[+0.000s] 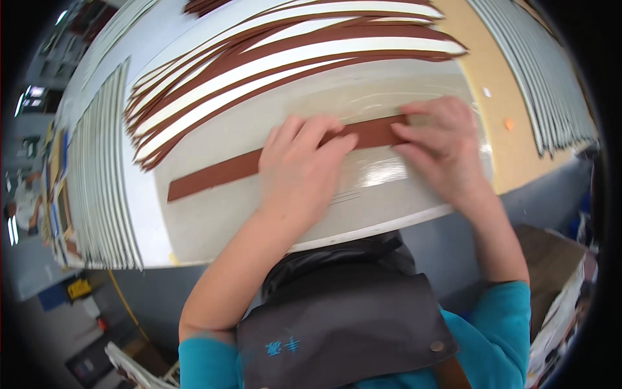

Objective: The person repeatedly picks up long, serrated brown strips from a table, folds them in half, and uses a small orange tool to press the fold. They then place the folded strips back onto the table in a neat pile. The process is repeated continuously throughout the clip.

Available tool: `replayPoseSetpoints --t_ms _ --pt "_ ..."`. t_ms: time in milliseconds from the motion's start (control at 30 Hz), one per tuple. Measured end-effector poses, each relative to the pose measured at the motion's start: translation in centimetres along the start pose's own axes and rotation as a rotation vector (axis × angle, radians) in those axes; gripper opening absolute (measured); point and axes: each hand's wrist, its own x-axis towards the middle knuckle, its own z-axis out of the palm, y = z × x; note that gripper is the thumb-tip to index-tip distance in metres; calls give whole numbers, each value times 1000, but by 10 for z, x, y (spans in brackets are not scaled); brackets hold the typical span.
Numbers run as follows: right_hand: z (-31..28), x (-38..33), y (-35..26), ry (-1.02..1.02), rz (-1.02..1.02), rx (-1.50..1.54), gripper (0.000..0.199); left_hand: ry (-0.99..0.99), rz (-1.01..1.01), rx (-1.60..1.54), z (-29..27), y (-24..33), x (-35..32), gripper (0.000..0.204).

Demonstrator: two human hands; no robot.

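Hands, left hand (pixel 299 170) and right hand (pixel 440 146), hide the brown strip's (pixel 214 176) middle and right end.

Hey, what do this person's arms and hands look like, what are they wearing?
Both the left hand and right hand are bare, no gloves or rings showing. The forearms are bare too, with teal sleeves pushed up near the elbows.

The strip (pixel 278 159) is plain reddish brown. The fanned strips (pixel 278 58) alternate brown and cream — a striped look. The worktop (pixel 227 220) is glossy pale beige; the apron (pixel 343 324) is dark grey.
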Motion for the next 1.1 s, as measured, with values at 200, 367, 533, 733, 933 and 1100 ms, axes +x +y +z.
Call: replayPoseSetpoints --t_ms 200,367,533,733,933,1100 --pt "-7 -34 -1 -61 97 13 54 -63 -52 -21 0 8 -12 25" --pt "-6 -35 -5 -117 126 11 60 -77 -76 -41 0 6 -13 26" --pt "-3 -30 -6 -146 147 30 60 -63 -113 -46 0 3 -16 26" --pt "-1 -30 -5 -133 170 48 59 -94 -116 -74 -2 0 -15 29" --pt "-1 -30 -4 -122 184 46 59 -121 -98 -86 -4 2 -13 29" --pt "-1 -29 -5 -112 189 56 57 -131 -96 -103 -4 2 -14 32"
